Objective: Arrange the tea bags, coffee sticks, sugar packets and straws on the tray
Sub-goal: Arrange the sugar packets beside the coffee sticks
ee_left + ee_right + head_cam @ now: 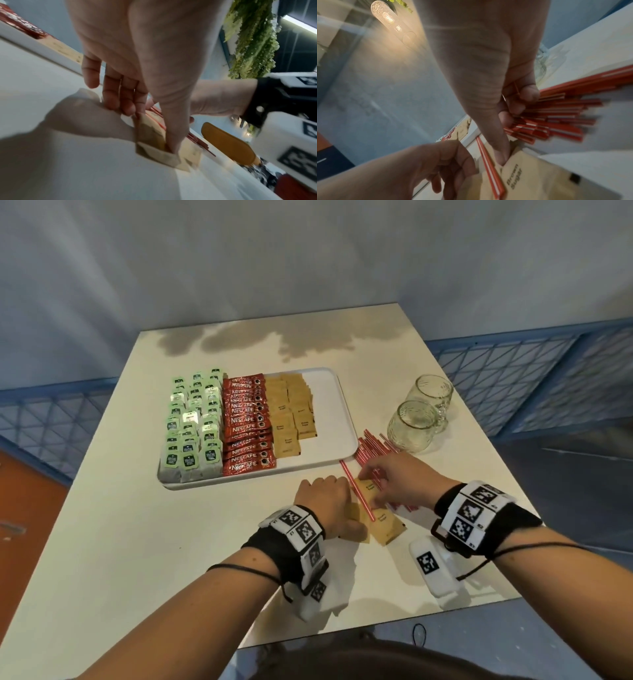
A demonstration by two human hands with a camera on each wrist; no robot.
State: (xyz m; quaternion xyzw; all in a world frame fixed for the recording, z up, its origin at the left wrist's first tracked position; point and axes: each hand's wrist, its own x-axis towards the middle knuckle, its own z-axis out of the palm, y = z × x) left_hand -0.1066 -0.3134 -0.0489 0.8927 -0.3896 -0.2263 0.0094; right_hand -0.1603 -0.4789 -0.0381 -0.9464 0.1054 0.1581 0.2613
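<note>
Left hand [327, 501]: pinching loose sugar packets [385, 525] on the table [171, 542], before the tray [339, 405]. Right hand [397, 479]: fingers curling over packets and straws [375, 446]. Risk: one straw [358, 491] lying across the packets, likely getting dragged along.

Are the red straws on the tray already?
No, the red straws lie on the table beside the tray, next to the right hand.

White table [191, 542] (matte): tray [342, 419], 2 glass mugs [411, 431], red straws [371, 448], loose sugar packets [385, 525].
</note>
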